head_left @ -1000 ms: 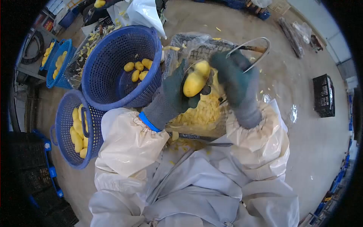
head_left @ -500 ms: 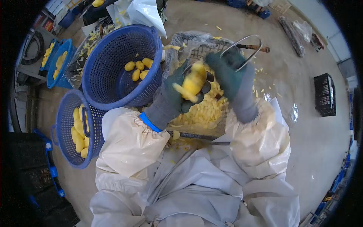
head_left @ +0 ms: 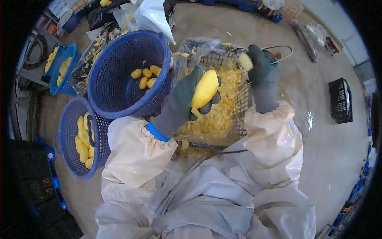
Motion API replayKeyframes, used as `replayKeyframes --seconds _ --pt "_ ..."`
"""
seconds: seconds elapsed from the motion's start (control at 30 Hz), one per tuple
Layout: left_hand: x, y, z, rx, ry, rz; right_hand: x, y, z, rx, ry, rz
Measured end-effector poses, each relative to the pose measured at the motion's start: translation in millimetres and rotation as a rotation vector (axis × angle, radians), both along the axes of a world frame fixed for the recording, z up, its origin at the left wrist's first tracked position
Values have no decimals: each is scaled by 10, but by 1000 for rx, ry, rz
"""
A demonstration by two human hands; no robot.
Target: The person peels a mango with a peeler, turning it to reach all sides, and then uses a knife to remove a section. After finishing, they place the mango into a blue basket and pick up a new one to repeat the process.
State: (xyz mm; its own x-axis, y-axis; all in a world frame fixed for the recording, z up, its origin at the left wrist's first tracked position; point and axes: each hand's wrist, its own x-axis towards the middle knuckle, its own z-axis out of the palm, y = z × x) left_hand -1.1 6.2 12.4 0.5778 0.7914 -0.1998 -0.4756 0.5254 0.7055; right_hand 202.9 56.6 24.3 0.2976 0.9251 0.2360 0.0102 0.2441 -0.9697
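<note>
My left hand, in a dark green glove, is wrapped round a peeled yellow fruit, which is tilted over the crate with a strip hanging at its lower end. My right hand, gloved too, is closed on a wire-framed tool at the crate's upper right, and a pale cut piece shows against its fingers. Below both hands, yellow peelings lie in a plastic-lined crate.
A large blue basket with several yellow fruits stands left of the crate. Below it, a smaller blue basket holds longer yellow ones. A black crate stands on the floor at right; light blue containers are at upper left.
My right hand has moved up and right, away from the fruit, with the tool. The fruit now shows more clearly in my left hand, and its hanging strip has changed position.
</note>
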Motion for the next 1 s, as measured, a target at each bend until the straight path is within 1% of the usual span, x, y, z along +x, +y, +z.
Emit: replayKeyframes --seconds 0.03,0.07,0.1,0.13,0.17,0.23,0.27,0.37,0.4,0.43,0.47,0.5,0.53,0.6,0.7,0.73,0.8,0.87,0.97,1.0 --pt "28 -18 33 -14 26 36 49 8 17 77 -69 57" --pt "58 -9 -53 175 195 145 62 -77 98 65 -252 127" --pt "104 -8 -172 357 364 254 15 -136 103 158 -370 140" --pt "106 -20 -263 390 401 272 -31 -192 111 257 -485 143" --pt "127 -41 -243 421 438 291 -78 -247 120 360 -591 138" --pt "108 -56 -120 199 240 166 -164 -270 220 -20 -266 145" --pt "115 -41 -67 28 162 108 -115 -127 112 -95 -168 -42" --pt "79 12 42 -36 66 5 69 -96 200 -144 30 -2" --pt "94 1 67 -49 24 100 -17 -202 306 -79 -152 20" --pt "131 -35 86 -68 -15 190 -105 -284 344 -61 -103 88" --pt "180 -78 85 -44 21 279 -190 -362 356 -48 -50 150" --pt "229 -119 83 -19 62 368 -257 -428 345 -35 5 209" --pt "297 -157 82 57 171 461 -315 -474 284 -50 -20 240" --pt "226 -95 111 -160 60 423 -396 -486 140 -64 -66 302" --pt "101 -4 -40 48 -44 155 -242 -228 142 -35 -38 76" --pt "67 -12 -25 21 -7 109 -129 -101 48 -47 54 -32" --pt "21 -30 147 -27 74 5 6 -162 167 78 -113 -51" --pt "86 -59 179 -49 79 111 -49 -199 157 -2 124 70" --pt "154 -93 117 -125 114 249 -404 -565 287 -85 -60 230" --pt "146 -91 80 -99 124 236 -399 -551 265 -120 -55 227"
